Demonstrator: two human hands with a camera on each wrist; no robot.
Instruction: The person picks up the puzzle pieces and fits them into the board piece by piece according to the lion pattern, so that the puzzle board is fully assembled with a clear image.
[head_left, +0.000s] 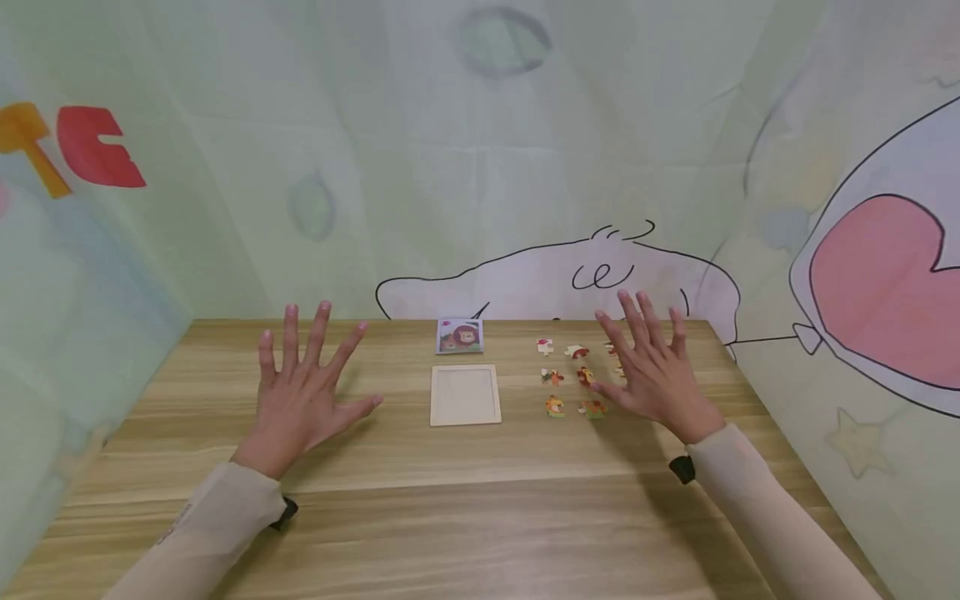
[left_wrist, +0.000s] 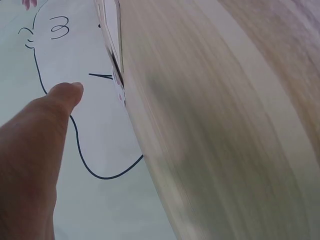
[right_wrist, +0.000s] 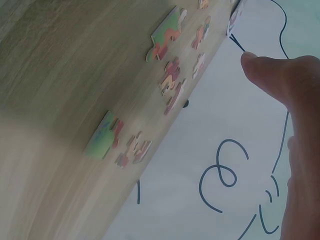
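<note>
In the head view my left hand [head_left: 300, 400] is held over the left side of the table with its fingers spread, holding nothing. My right hand [head_left: 660, 379], also spread and holding nothing, overlaps the right part of a group of jigsaw pieces. Several colourful pieces lie apart from each other in rows, among them a green-and-orange piece [head_left: 593, 409] and a red-and-white piece [head_left: 544, 347]. Between the hands lies a square, light wooden puzzle frame [head_left: 465, 422]. Behind it is a small picture card [head_left: 460, 337] with a lion. The right wrist view shows a green-edged piece [right_wrist: 101, 140] near the table's edge.
The wood-grain table [head_left: 480, 517] ends at a pale printed curtain [head_left: 337, 167] along the back and sides. A dark wrist device [head_left: 682, 469] sits under the right sleeve, another dark one [head_left: 284, 514] under the left sleeve.
</note>
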